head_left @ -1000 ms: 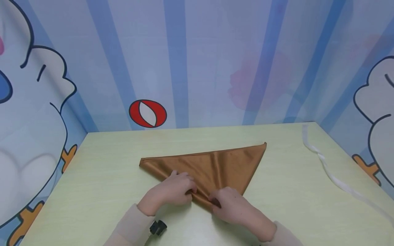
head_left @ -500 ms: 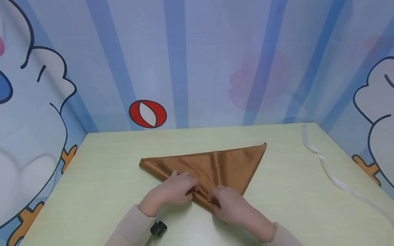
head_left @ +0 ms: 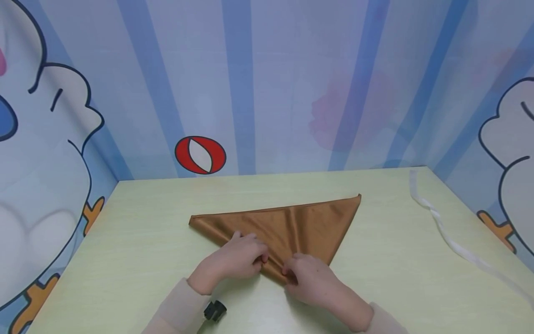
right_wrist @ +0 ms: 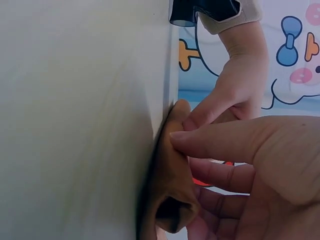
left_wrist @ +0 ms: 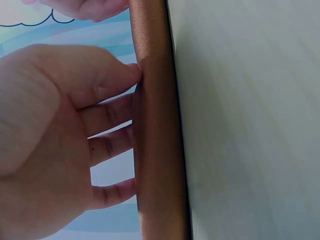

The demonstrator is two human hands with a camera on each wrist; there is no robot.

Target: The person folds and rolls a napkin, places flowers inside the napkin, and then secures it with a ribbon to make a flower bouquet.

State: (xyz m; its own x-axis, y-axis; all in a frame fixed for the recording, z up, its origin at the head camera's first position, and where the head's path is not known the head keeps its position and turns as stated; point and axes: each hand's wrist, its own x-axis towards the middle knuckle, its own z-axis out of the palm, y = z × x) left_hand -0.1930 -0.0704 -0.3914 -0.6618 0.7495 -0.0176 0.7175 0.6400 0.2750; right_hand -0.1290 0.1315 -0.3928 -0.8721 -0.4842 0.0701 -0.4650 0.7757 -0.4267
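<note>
A brown satin cloth point(head_left: 321, 222) lies on the table in a triangle, its long edge at the back and its lower left edge turned into a roll. My left hand point(head_left: 233, 260) pinches that roll; in the left wrist view, the thumb presses the near side of the rolled cloth point(left_wrist: 157, 120) while the fingers reach over it. Close by, toward the bottom corner, my right hand point(head_left: 314, 283) grips the same roll. Its open, hollow end point(right_wrist: 172, 212) shows below the thumb in the right wrist view. The fingertips of both hands are partly hidden behind the cloth.
A white ribbon point(head_left: 454, 248) with a twist in it runs along the right side of the pale table point(head_left: 137, 232). Walls printed with cartoon figures and blue stripes stand at the back and sides. A black device point(head_left: 215, 311) sits at the left wrist.
The fingers of both hands have shifted very slightly along the rolled edge, still gripping it. The cloth keeps its place and shape.
</note>
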